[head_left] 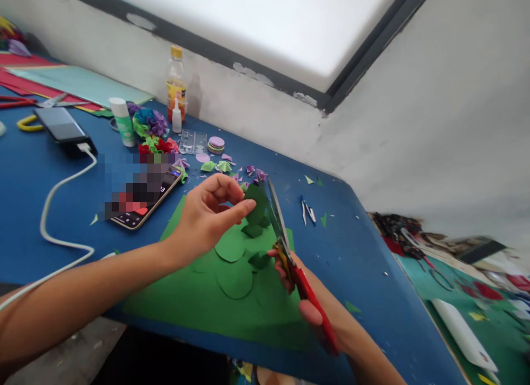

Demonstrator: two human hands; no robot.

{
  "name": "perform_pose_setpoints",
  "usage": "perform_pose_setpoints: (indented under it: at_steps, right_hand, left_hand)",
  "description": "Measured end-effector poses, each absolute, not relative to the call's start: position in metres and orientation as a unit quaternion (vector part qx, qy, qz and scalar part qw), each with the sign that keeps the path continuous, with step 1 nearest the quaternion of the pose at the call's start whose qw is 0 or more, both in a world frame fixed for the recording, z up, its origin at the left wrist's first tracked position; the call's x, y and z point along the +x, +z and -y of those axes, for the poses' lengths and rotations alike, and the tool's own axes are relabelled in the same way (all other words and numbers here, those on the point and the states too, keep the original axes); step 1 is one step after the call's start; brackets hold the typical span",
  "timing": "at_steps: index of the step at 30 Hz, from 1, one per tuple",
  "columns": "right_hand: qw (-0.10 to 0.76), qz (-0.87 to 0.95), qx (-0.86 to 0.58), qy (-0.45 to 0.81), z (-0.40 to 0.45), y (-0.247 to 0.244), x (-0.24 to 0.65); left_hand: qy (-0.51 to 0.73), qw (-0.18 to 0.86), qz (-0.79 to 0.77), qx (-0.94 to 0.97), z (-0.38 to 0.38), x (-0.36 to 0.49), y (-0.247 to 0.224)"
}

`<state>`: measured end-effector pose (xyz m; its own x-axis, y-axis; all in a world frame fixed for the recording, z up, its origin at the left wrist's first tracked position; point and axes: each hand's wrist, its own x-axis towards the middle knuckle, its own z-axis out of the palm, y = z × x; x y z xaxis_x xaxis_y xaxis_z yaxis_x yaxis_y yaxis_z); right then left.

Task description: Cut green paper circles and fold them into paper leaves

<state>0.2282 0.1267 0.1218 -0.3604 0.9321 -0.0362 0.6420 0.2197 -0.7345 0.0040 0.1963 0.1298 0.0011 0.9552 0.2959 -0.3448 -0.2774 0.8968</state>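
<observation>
Between thumb and fingers, my left hand (211,214) pinches a small dark green paper piece (256,200). A pair of scissors (304,288) with red handles is gripped in my right hand (300,285), blades pointing up and away. The blades stand close beside the right edge of the paper piece; whether they touch it I cannot tell. Under both hands lies a large green paper sheet (182,305). Cut green circles (235,280) and several folded dark green pieces (259,259) rest on it.
Left of the sheet lie a lit phone (163,194) and a second phone (64,125) with a white cable (45,208). Behind stand a glue stick (122,121), a bottle (176,89), and crumpled paper flowers (151,125). Tweezers (307,211) and paper scraps lie to the right.
</observation>
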Motion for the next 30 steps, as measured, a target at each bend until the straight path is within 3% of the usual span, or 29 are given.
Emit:
perform_pose_setpoints:
  at_steps: [30]
  right_hand:
    - [0.221,0.728,-0.521,0.388,-0.115,0.102,0.234]
  left_hand:
    - [0.609,0.489,-0.291,0.553,-0.179,0.013,0.127]
